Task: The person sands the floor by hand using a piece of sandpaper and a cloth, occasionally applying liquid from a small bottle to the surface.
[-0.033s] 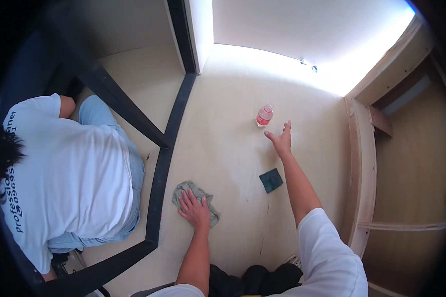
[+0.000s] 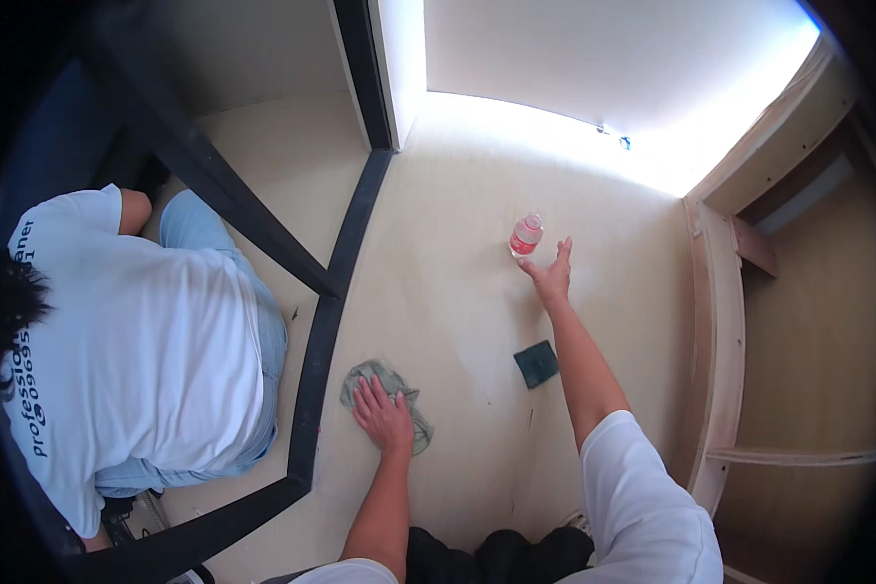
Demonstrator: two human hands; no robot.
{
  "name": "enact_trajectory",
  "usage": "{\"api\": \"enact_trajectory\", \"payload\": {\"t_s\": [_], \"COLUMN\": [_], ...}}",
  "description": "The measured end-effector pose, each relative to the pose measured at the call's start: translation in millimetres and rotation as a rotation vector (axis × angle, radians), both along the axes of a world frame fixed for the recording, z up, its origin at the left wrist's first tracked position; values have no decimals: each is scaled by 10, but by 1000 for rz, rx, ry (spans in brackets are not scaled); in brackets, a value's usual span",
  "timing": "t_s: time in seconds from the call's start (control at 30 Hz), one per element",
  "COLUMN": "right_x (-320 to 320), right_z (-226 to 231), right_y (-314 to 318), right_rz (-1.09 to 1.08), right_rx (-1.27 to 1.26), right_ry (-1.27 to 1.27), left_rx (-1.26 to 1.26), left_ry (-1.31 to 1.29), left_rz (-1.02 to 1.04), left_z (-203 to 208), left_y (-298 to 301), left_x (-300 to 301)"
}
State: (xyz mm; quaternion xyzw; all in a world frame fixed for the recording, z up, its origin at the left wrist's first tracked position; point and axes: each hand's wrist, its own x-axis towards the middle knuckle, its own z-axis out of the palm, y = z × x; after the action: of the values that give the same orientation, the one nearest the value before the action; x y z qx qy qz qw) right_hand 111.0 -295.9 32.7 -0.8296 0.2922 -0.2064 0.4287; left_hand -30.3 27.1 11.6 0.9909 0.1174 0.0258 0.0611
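My left hand (image 2: 384, 416) lies flat with its fingers stretched over a crumpled grey-green cloth (image 2: 420, 435) on the pale wooden floor. Further off to the right, my right hand (image 2: 552, 279) is open, thumb and fingers spread, with nothing held in it. Just beyond its thumb is a clear plastic bottle (image 2: 527, 236) with a red and white label. I cannot tell whether the thumb touches the bottle. A dark green scouring pad (image 2: 535, 364) lies on the floor beside my right forearm.
Black frame bars (image 2: 311, 389) run along the left. Behind them another person (image 2: 165, 350) in a white shirt crouches, back toward me. A wooden frame with shelf-like openings (image 2: 715, 360) stands at the right. A pale panel (image 2: 555, 58) closes the far side.
The view has shifted slightly. My right hand is a little closer to the bottle, its thumb now by the bottle's base. My left hand stays on the cloth.
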Motion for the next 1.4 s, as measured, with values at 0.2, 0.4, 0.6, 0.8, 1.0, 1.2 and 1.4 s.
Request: {"api": "enact_trajectory", "payload": {"t_s": [0.2,0.4,0.6,0.8,1.0,1.2,1.4], "right_x": [336,512,435,-485,-1606,-2360,-2298], "right_z": [-2,-193,-218,36,98,-211,-273], "right_y": [229,121,-35,-318,-702,-1033,-1036], "right_rz": [0,-73,-113,-266,-561,-742,-775], "right_rx": [-27,95,93,177,53,-66,-53], "right_ry": [-23,-183,-307,-352,-385,-301,-349], "left_rx": [-19,-69,-27,7,-14,-59,-266], "left_ry": [-44,-63,-157,-174,-190,-187,-266], "left_rz": [-41,-171,-241,-300,-415,-628,-1033], "left_z": [-75,-169,-258,-377,-349,-408,-249], "left_y": [68,-9,-162,-314,-563,-607,-852], "left_x": [466,1336,2011,2518,3310,3031,1473]}}
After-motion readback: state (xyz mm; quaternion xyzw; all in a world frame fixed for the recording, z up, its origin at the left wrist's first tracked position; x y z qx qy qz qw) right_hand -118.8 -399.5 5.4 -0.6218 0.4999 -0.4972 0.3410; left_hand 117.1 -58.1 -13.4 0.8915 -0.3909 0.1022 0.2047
